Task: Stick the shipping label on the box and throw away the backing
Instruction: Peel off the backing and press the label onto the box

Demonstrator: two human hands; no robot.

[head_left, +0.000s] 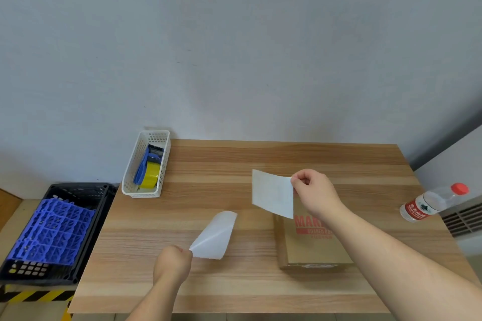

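Label (272, 193) hangs from your right hand (317, 194), pinched at its top corner above the box (313, 245) on the table (208, 164); your left hand (172, 263) is clamped on the curled backing (215, 236). Held by one corner, it may swing and stick down crooked or creased, so steady the loose edge first
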